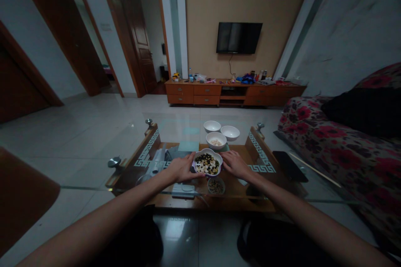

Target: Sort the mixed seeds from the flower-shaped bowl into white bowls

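A white scalloped bowl [208,174] holds a mix of black, yellow, green and pale bits like beans and grains. My left hand [183,167] grips its left side, thumb along the front rim. At the right side of the same bowl, the fingers of my right hand [233,164] are bent against the rim. Just behind stands a white bowl [216,145] with some pale pieces inside. Two more white bowls, one at the back left [212,126] and one at the back right [230,133], show bare insides.
The bowls are over a glass-topped coffee table [260,162] with a wooden lower shelf. A dark flat object [290,166] and a thin stick [315,170] lie right. A flowered sofa [338,150] flanks it. Beyond are a cluttered TV cabinet [206,94] and television [239,38].
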`<state>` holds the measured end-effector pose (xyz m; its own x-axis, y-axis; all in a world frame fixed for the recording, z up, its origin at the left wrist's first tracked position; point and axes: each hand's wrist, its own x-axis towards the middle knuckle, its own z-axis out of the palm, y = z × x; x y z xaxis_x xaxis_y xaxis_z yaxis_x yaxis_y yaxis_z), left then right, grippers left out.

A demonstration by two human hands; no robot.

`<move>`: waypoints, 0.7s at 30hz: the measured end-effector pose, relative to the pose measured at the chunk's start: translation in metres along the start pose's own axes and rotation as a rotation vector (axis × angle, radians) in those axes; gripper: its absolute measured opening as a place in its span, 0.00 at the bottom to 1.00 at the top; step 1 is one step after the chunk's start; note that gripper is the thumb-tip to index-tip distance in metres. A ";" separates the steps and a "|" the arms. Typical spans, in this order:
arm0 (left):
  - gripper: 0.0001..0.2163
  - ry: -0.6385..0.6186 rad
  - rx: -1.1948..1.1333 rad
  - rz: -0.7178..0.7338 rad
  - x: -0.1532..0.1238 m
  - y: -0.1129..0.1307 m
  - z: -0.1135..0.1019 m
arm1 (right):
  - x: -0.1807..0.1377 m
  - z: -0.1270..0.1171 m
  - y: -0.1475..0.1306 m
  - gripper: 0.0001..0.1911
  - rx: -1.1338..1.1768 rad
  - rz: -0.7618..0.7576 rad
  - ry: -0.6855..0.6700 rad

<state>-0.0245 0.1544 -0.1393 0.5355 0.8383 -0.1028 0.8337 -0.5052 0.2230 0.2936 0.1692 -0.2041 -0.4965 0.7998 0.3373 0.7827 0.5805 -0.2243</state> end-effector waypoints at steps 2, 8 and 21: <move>0.57 0.001 -0.002 0.009 0.000 0.000 -0.001 | 0.000 0.000 0.000 0.19 0.001 0.001 0.005; 0.59 0.000 0.025 -0.043 0.000 0.001 -0.002 | 0.002 0.000 0.000 0.18 -0.004 0.002 -0.003; 0.59 0.001 0.034 -0.049 -0.002 0.003 -0.003 | 0.002 -0.001 0.000 0.20 0.018 0.007 -0.015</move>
<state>-0.0232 0.1515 -0.1354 0.4935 0.8625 -0.1120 0.8632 -0.4700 0.1842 0.2929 0.1702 -0.2022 -0.4971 0.8057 0.3220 0.7793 0.5778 -0.2425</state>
